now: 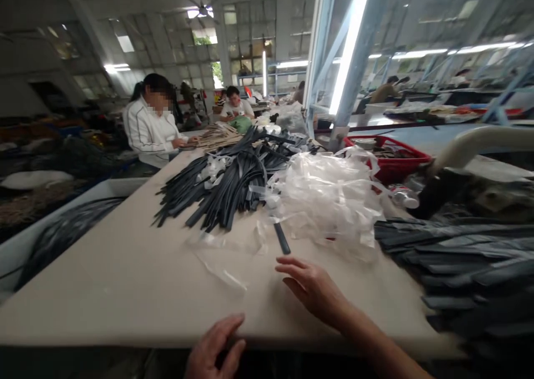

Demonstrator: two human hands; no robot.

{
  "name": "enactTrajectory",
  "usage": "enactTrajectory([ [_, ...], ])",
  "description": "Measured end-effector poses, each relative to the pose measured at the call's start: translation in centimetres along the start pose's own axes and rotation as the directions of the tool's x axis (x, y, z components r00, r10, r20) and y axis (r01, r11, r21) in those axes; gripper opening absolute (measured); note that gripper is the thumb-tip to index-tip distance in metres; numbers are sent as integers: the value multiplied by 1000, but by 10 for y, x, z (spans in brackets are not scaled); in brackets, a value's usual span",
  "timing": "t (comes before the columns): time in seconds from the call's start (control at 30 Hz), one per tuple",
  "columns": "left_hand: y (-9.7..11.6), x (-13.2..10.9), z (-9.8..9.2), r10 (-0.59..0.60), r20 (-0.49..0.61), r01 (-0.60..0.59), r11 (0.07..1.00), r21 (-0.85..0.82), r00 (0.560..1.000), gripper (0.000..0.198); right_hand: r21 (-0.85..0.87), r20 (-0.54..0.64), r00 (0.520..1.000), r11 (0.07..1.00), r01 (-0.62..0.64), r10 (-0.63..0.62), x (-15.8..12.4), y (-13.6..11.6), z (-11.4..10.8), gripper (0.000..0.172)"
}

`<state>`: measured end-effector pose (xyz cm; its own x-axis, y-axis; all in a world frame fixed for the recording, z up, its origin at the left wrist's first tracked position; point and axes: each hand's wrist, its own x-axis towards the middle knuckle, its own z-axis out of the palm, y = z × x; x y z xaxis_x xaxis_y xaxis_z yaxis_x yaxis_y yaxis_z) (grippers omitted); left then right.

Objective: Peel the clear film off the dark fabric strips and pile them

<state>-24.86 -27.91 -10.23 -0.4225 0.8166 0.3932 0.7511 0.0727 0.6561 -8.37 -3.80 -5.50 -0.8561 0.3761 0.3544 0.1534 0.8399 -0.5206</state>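
Note:
My right hand [312,287] is over the table [137,284] with its fingers stretched forward and nothing in them. Just beyond its fingertips lies the end of a single dark strip [281,238]. At the table's front edge my left hand [217,348] has its thumb and fingers apart, holding nothing. A thin, clear plastic strip [227,279] rests between the hands and the piles. Further back spreads a heap of dark, flat strips [237,178]. To its right is a crumpled mound of translucent white film strips [329,195].
More dark strips [463,267] are stacked at the right. Behind them stand a red basket [396,170] and a plastic bottle [404,196]. A white bin [112,187] holds dark strips at the left. One co-worker [154,120] in a white jacket works across the table, another [236,106] further back.

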Motion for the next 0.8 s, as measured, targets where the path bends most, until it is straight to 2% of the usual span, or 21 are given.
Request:
enactTrajectory([
  [0.03, -5, 12, -11, 109, -5, -107, 982, 155, 994, 38, 75, -17, 1000, 997, -2, 3, 0, -6, 11, 29],
  [0.1, -14, 36, -25, 233, 33, -226, 888, 400, 972, 47, 228, -37, 999, 973, -16, 25, -4, -14, 26, 28],
  [0.2, -23, 63, -27, 252, 90, -259, 794, 551, 964, 52, 333, -20, 999, 942, -34, 43, -16, -14, 30, 26],
  [0.3, -22, 78, -18, 213, 131, -250, 824, 509, 968, 33, 355, -33, 994, 931, -82, 100, -29, -7, 20, 25],
  [0.4, -16, 84, -10, 154, 126, -194, 883, 428, 980, 10, 406, -65, 982, 904, -135, 177, -37, -4, 11, 22],
  [0.57, -11, 82, -6, 108, 76, -129, 916, 380, 991, 6, 469, -34, 982, 871, -148, 185, -40, -11, 11, 22],
  [0.67, -10, 83, -7, 86, 85, -112, 925, 364, 993, 26, 491, -29, 984, 860, -139, 175, -36, -14, 15, 23],
  [0.7, -8, 83, -8, 80, 107, -114, 925, 362, 991, 27, 499, -30, 983, 855, -141, 179, -35, -14, 16, 22],
  [0.8, -1, 85, -8, 77, 158, -132, 919, 372, 984, 7, 529, -19, 978, 832, -166, 207, -34, -13, 16, 23],
])
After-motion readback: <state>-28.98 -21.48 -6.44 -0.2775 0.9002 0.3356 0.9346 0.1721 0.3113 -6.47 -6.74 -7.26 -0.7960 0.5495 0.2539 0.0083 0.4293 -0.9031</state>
